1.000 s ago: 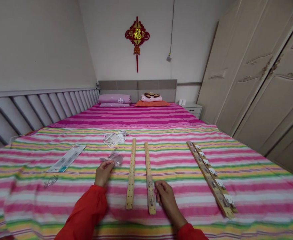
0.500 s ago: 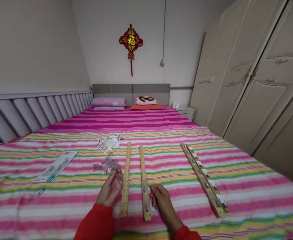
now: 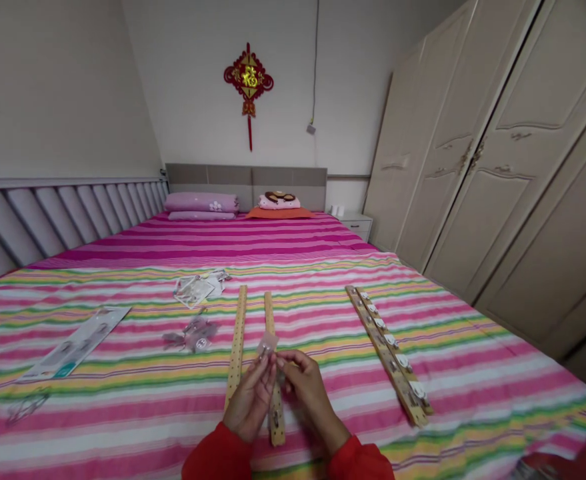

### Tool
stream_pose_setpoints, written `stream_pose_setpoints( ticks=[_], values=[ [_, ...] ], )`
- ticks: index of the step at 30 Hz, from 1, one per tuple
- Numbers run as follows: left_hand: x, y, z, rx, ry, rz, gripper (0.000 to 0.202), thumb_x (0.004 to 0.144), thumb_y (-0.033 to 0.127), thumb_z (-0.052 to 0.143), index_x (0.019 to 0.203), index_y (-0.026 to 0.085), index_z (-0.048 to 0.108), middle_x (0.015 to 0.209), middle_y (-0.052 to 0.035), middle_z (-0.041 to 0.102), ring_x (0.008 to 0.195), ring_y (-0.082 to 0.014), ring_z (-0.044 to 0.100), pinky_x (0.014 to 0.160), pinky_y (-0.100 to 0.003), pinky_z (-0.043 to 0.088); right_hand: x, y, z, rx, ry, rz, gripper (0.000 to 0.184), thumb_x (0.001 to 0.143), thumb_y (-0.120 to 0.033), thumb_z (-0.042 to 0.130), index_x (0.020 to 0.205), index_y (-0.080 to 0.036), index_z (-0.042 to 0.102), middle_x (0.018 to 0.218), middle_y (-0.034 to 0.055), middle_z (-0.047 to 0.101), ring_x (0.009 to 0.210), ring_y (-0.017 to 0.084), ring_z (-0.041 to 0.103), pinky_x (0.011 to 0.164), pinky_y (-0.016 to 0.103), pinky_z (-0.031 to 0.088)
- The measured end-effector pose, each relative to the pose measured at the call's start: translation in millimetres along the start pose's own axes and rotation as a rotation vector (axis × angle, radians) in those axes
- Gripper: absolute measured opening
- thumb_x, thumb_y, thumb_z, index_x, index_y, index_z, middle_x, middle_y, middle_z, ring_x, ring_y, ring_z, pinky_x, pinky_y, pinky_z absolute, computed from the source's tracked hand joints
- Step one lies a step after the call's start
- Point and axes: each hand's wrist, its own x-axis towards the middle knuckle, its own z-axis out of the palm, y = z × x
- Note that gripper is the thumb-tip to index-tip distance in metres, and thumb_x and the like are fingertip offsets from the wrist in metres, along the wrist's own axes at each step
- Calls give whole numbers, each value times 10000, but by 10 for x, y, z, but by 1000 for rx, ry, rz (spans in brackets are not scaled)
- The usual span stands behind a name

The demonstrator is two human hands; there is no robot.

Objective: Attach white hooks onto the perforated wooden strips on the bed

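Observation:
My left hand and my right hand meet above the bed, their fingertips pinching a small clear plastic piece between them. Directly under my hands lies a narrow wooden strip with small metal hooks near its near end, partly hidden by my fingers. Left of it is a second, perforated wooden strip, its near end hidden behind my left hand. A heap of clear plastic pieces lies further left, untouched.
A wooden rack with white-topped hooks lies at right on the striped bedspread. Further left are a printed packaging card, a plastic packet and a small clear item. A wardrobe stands right.
My left hand has moved right, away from the plastic heap, to meet my right hand. My right hand has risen off the strip. The clear piece is now held between them, and the view has shifted.

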Motion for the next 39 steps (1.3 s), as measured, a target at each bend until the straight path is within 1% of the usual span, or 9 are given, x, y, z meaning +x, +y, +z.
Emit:
stream_pose_setpoints(
  ticks=[6, 10, 14, 17, 21, 26, 33, 36, 39],
  values=[
    [116, -113, -97, 58, -73, 16, 131, 749, 34, 650, 818, 146, 646, 712, -6, 658, 587, -70, 634, 546, -144, 525, 30, 46, 56, 36, -1, 9, 328, 603, -425, 787, 771, -155, 706, 552, -12, 625, 373, 49, 382, 387, 192, 289],
    [159, -139, -160, 153, -147, 34, 197, 640, 138, 772, 791, 149, 646, 644, 23, 609, 554, -70, 583, 525, -169, 488, 64, 39, 64, 37, -19, 2, 324, 605, -446, 772, 712, -161, 663, 527, -24, 610, 361, 53, 383, 383, 196, 286],
    [197, 4, -158, 385, -132, 107, 296, 538, 183, 811, 793, 138, 668, 713, -8, 657, 628, -91, 599, 583, -188, 461, 145, 3, -17, -17, -26, -15, 314, 639, -457, 738, 648, -166, 621, 474, -53, 541, 356, 47, 350, 376, 191, 256],
    [289, 175, -88, 558, -90, 206, 335, 541, 285, 796, 817, 134, 682, 770, -33, 682, 686, -110, 610, 627, -207, 455, 232, 2, -89, -62, -20, 37, 311, 640, -447, 730, 634, -161, 608, 499, -40, 565, 347, 41, 327, 354, 191, 205],
    [509, 301, 14, 815, -139, 306, 358, 550, 416, 761, 742, 129, 664, 636, 3, 631, 587, -94, 554, 567, -209, 419, 350, 47, -118, -90, -43, 99, 281, 603, -398, 736, 615, -148, 610, 528, -17, 604, 338, 33, 324, 352, 191, 168],
    [766, 285, -10, 988, -167, 408, 342, 527, 429, 721, 693, 142, 638, 599, 1, 622, 563, -116, 552, 564, -240, 424, 474, 167, -119, -150, -34, 131, 251, 610, -379, 686, 559, -157, 583, 464, -36, 540, 344, 43, 302, 368, 204, 170],
    [934, 240, -152, 1134, -101, 410, 211, 518, 357, 655, 568, 169, 574, 520, 18, 591, 540, -140, 565, 566, -264, 439, 598, 336, -182, -447, 2, -42, 195, 637, -292, 592, 492, -198, 502, 455, -54, 459, 486, 107, 391, 471, 224, 276],
    [967, 218, -180, 1175, -77, 395, 156, 537, 318, 620, 568, 172, 575, 504, 19, 594, 528, -148, 577, 558, -268, 443, 596, 348, -195, -610, -20, -114, 198, 692, -264, 524, 512, -210, 462, 478, -61, 430, 509, 116, 387, 494, 229, 276],
    [994, 207, -194, 1225, -42, 398, 105, 553, 279, 596, 547, 179, 564, 469, 31, 576, 510, -148, 573, 543, -261, 433, 594, 358, -197, -703, -36, -123, 212, 724, -249, 490, 524, -215, 428, 489, -62, 414, 519, 120, 384, 497, 230, 267]
  ],
)
